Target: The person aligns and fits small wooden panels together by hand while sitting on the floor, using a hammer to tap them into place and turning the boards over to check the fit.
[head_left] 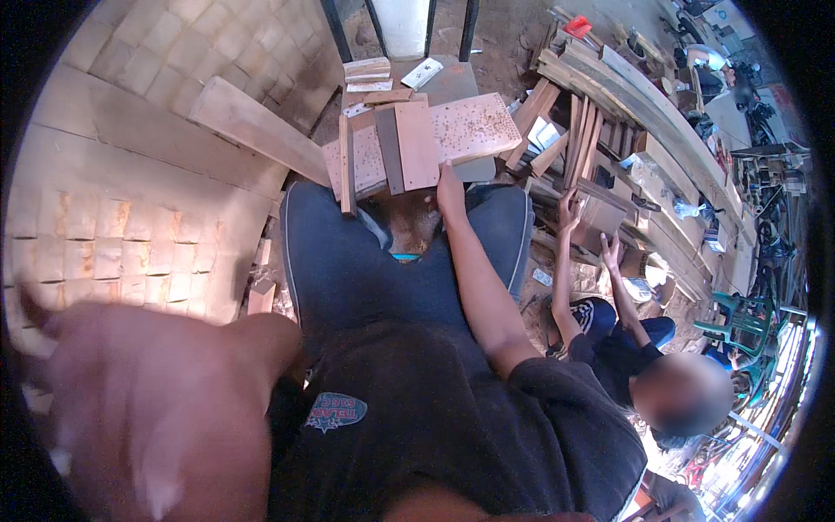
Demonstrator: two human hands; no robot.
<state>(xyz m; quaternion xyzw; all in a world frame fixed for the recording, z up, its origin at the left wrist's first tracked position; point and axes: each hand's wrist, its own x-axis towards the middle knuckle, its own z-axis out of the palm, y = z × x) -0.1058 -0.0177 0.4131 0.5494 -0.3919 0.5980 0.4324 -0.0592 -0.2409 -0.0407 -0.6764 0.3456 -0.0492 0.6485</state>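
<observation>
My right hand [449, 193] is closed at the near right corner of a reddish-brown wooden board [417, 143], the thumb along its edge and the other fingers partly hidden underneath. Beside that board runs a dark, narrow wooden piece [389, 148]. Both lie across a pale plank [477, 124] dotted with many small holes, which rests in front of my knees. A thin wooden strip [346, 167] crosses the plank's left end. Large and smeared by motion, my left hand [148, 400] is raised at the lower left, close to the camera; its fingers cannot be made out.
A chair [459, 78] under the plank carries small wood pieces [368, 70] and a white rectangular piece [423, 74]. A long board [252, 126] leans at left by a woven wall [104, 226]. At right, a co-worker's hands [570, 209] hold a board [600, 213] near stacked lumber [644, 87].
</observation>
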